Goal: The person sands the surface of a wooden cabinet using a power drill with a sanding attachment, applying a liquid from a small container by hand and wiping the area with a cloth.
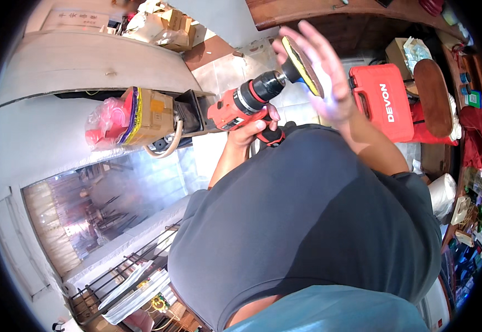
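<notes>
My left hand (247, 133) is closed round the handle of a red and black cordless drill (231, 110), held in front of my body with its chuck pointing up and to the right. Fitted in the chuck is a round sanding pad (304, 66) with a black hub and a yellow edge. Against the pad's far face is my right hand (332, 74), fingers stretched out and slightly smeared by motion. Its palm faces the pad; whether it touches cannot be made out.
A red tool case (385, 102) stands to the right, beside an oval brown board (433, 98). On the left, a cardboard box (157, 113) sits with pink plastic-wrapped goods (108, 123) next to a curved hose (173, 143). A black metal rack (122, 265) is at lower left.
</notes>
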`<state>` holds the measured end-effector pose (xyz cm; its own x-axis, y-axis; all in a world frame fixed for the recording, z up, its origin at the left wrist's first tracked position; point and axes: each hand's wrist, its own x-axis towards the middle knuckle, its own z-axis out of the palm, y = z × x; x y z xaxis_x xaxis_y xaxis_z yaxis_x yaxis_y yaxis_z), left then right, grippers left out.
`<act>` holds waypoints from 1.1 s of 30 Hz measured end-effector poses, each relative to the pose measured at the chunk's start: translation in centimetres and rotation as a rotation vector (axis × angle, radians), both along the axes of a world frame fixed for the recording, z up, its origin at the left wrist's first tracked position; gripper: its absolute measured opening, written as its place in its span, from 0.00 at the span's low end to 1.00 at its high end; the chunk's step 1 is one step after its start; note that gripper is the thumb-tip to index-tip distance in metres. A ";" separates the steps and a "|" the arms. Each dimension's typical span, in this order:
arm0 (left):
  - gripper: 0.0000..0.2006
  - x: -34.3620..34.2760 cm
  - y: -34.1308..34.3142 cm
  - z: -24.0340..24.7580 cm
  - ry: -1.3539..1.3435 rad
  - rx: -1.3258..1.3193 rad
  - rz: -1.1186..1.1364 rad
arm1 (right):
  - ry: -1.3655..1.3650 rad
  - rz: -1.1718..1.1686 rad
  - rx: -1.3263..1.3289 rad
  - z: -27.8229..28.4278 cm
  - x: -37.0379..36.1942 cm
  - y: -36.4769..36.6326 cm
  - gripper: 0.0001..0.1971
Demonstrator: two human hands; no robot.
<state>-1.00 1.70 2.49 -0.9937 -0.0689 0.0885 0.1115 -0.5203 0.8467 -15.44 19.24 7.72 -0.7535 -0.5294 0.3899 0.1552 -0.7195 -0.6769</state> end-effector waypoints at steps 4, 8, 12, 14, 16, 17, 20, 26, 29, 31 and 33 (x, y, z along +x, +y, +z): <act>0.25 -0.5 0.2 0.0 0.027 -0.070 -0.067 | -0.206 0.108 -0.098 1.3 2.0 -1.2 0.75; 0.24 -0.6 0.6 -1.7 0.236 -0.351 0.096 | -0.180 0.324 0.145 2.8 3.1 -1.4 0.65; 0.25 -0.7 0.4 -3.7 0.277 -0.544 0.181 | -0.153 0.336 0.487 6.7 4.0 -3.6 0.12; 0.26 -0.6 0.3 -3.8 0.282 -0.564 0.198 | -0.096 0.295 0.496 7.0 4.8 -4.3 0.09; 0.26 -0.3 0.2 -4.0 0.282 -0.581 0.217 | -0.043 0.263 0.505 6.8 5.3 -4.8 0.08; 0.26 -0.3 0.1 -4.1 0.284 -0.588 0.227 | -0.063 0.252 0.472 6.5 5.4 -5.0 0.07; 0.27 -0.1 0.0 -4.0 0.280 -0.609 0.245 | -0.069 0.243 0.452 6.2 5.7 -5.4 0.06; 0.28 0.2 -0.5 -4.1 0.265 -0.628 0.254 | -0.089 0.265 0.440 5.7 5.6 -5.7 0.05; 0.29 0.3 -0.7 -4.2 0.258 -0.637 0.258 | -0.070 0.299 0.409 5.9 5.5 -5.7 0.04; 0.29 0.5 -0.8 -4.3 0.253 -0.636 0.258 | 0.006 0.341 0.390 6.1 5.3 -5.4 0.05; 0.30 0.5 -0.7 -4.4 0.249 -0.637 0.261 | 0.001 0.345 0.377 5.8 5.2 -5.5 0.05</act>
<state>-0.45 0.95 -1.88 -0.8971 -0.1605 0.4115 0.3931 0.1349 0.9095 -10.23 13.78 13.54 -0.5102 -0.8511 0.1241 0.3400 -0.3321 -0.8798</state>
